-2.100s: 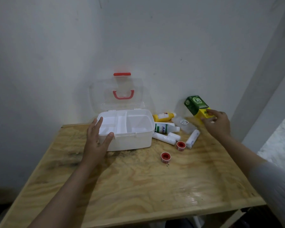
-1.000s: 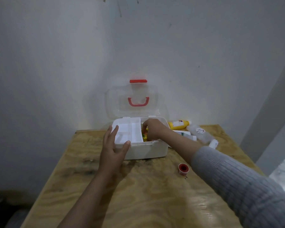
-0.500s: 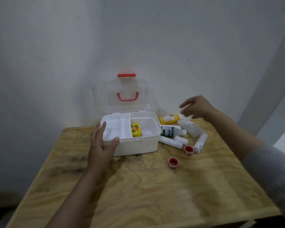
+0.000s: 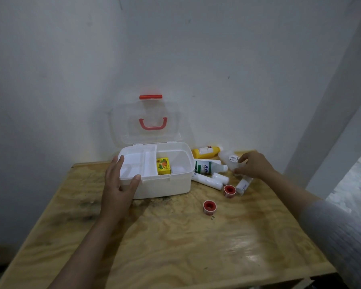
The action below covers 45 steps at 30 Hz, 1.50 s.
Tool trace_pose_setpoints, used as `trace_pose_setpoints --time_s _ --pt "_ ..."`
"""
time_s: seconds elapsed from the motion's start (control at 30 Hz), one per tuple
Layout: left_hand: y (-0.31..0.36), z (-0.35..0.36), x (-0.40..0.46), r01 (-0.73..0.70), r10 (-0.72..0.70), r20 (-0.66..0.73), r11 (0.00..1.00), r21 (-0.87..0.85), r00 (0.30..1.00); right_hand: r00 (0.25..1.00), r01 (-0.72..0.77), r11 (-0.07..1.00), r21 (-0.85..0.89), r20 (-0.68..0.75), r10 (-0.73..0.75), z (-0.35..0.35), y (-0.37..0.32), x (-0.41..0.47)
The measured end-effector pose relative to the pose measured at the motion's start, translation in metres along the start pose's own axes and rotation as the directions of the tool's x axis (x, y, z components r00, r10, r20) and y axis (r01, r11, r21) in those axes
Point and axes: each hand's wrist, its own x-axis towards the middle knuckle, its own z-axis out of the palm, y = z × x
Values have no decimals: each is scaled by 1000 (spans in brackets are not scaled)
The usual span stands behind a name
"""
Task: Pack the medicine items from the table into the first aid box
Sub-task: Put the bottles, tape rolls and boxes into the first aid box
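A white first aid box (image 4: 167, 184) stands open at the back of the table, its clear lid (image 4: 150, 122) leaning on the wall. A yellow carton (image 4: 163, 166) lies in its right compartment. My left hand (image 4: 118, 184) grips the box's front left corner. To the right of the box my right hand (image 4: 253, 165) closes around a clear bottle (image 4: 229, 157). Around it lie a yellow bottle (image 4: 205, 152), a white bottle with a green label (image 4: 205, 166), white rolls (image 4: 208, 180) and two red-capped tape rolls (image 4: 229, 190), (image 4: 209, 207).
The wooden table (image 4: 175, 243) stands in a corner against white walls. A white pillar (image 4: 329, 126) rises beside its right edge. The table's front edge runs close to the bottom of the view.
My right hand put the green and yellow carton into the box, drew out to the right, and has come down onto the clear bottle. My left hand stayed on the box.
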Motion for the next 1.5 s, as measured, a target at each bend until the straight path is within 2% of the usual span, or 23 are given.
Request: trace_pose_setpoints --time_s 0.2,0.37,0.43,0.57,0.7,0.83,1.03,1.17,1.33,1.5 --pt "0 1 -1 3 -3 -5 1000 -17 1000 966 30 997 70 -258 -11 -15 -8 -15" --pt "-3 1 -1 5 -6 -11 1000 -27 1000 878 231 961 154 -459 -137 -67 -34 -44" --pt "-4 2 -1 10 -11 -10 999 -33 1000 881 327 927 181 -413 -230 -90 -54 -58" --pt "-3 1 -1 10 -11 -6 999 -54 1000 871 490 860 141 -130 -474 -104 -99 -76" --pt "-1 1 -2 17 -18 -1 998 -63 1000 840 541 841 9 32 -541 -78 -142 -79" --pt "0 0 -2 28 -28 0 997 -76 1000 826 559 826 -71 134 -548 -43 -168 -65" --pt "0 0 -2 14 -14 -3 999 -46 1000 818 542 839 -52 261 -513 5 -183 -43" --pt "2 0 -3 10 -11 -7 999 -36 1000 854 494 867 -70 230 -468 31 -191 -31" --pt "-1 2 -2 -2 2 -13 1000 -31 1000 908 352 932 90 207 -363 38 -205 -25" --pt "1 2 -2 10 -10 -14 1000 -23 1000 902 243 926 291 285 -326 38 -201 -21"
